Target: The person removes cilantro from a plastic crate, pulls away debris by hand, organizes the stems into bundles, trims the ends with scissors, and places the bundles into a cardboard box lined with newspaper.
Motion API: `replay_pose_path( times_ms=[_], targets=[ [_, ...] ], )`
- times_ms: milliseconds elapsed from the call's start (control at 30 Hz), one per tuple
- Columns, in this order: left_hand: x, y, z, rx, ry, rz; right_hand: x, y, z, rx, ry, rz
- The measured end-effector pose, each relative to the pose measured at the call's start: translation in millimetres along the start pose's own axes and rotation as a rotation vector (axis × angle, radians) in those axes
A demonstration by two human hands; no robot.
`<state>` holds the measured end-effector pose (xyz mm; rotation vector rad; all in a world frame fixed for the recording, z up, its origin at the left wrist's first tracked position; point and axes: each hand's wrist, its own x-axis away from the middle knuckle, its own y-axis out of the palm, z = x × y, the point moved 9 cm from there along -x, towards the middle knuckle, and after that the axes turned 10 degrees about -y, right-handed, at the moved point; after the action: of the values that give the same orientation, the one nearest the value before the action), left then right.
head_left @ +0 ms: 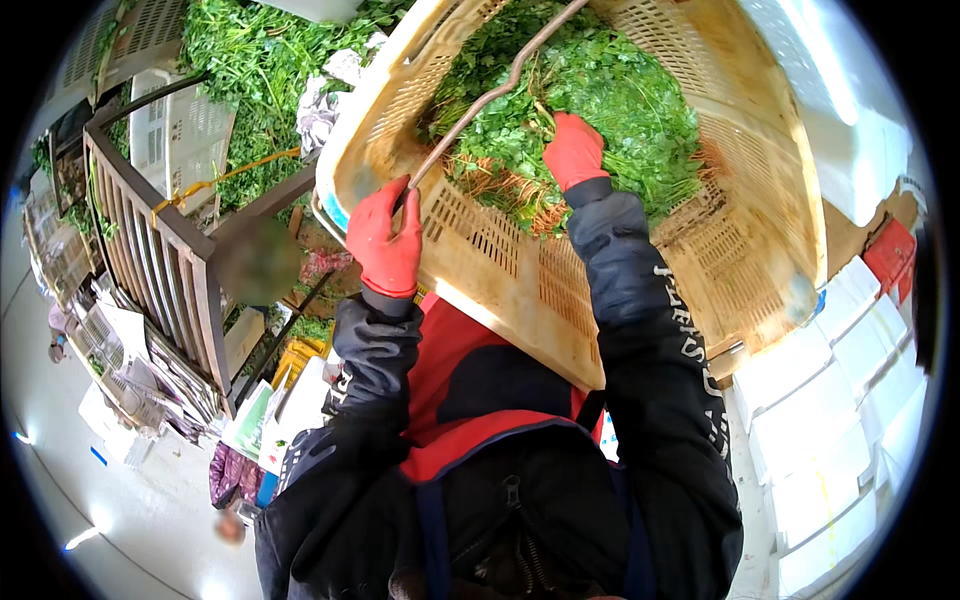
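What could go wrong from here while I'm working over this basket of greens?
The left hand holds a bent brown rod that crosses over the basket; if it slips, it might swing or drop toward the greens and the right hand.

The right hand is down at the leafy stems, which lie packed together, so a hard pull could tear some or drag neighbours along.
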<state>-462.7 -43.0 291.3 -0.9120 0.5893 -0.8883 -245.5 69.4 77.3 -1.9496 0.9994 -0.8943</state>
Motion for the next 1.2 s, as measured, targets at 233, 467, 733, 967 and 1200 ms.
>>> replay_pose_path(
  times_ms=[233,467,733,967,1200],
  targets=[
    [-1.1,7.5,4.2,-0.036,0.053,-0.019,20.5,32.5,62.0,-0.651,0.317,-0.099],
    [1.6,6.0,-0.1,-0.038,0.060,0.028,21.2,27.6,63.3,-1.049,0.274,-0.262],
    [4.8,6.0,-5.6,-0.039,0.052,0.046,33.6,12.1,47.9,-1.431,0.155,-0.399],
    [3.9,5.8,-1.7,-0.062,0.016,0.000,55.6,37.1,62.3,-1.389,0.204,-0.500],
    [1.5,6.9,1.3,-0.057,0.059,0.003,52.5,24.0,51.8,-1.418,0.167,-0.411]
  ],
)
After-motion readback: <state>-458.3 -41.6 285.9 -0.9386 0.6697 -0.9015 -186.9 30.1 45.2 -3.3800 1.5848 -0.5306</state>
